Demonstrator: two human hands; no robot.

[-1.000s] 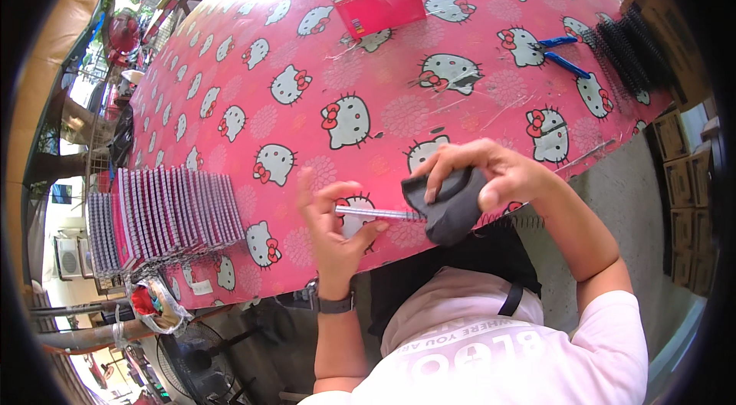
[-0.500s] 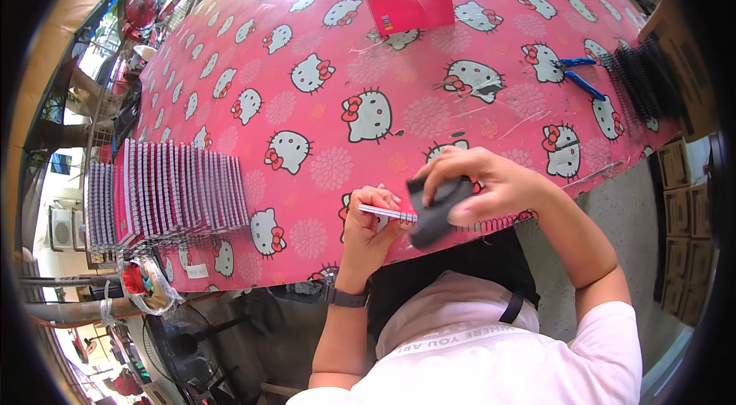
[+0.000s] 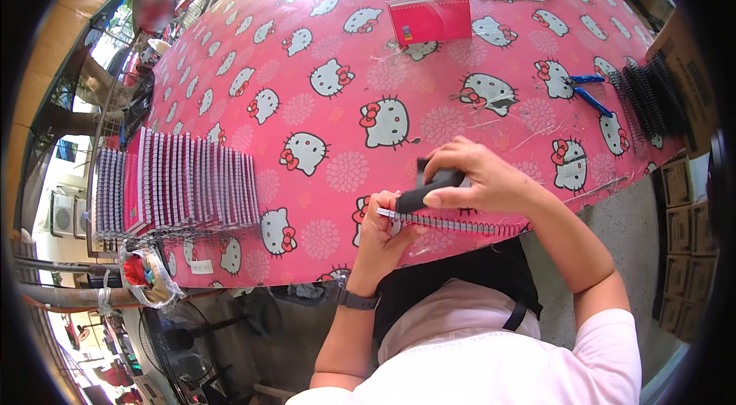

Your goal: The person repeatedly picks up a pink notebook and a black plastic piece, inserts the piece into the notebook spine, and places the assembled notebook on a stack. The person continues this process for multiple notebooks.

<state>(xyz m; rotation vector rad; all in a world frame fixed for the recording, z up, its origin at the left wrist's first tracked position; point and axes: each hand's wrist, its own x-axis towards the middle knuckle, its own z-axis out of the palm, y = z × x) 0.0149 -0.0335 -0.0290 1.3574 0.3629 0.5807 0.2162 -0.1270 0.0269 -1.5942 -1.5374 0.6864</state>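
Notebook at counter near edge: left hand pinches spiral end, right hand clamps dark crimping tool (binding step, likely); next needs squeeze beside notebook's coil tip.

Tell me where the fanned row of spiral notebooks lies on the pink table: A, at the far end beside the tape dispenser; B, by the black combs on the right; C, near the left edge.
C: the notebooks sit overlapped in a row along the left side of the table, left of both hands.
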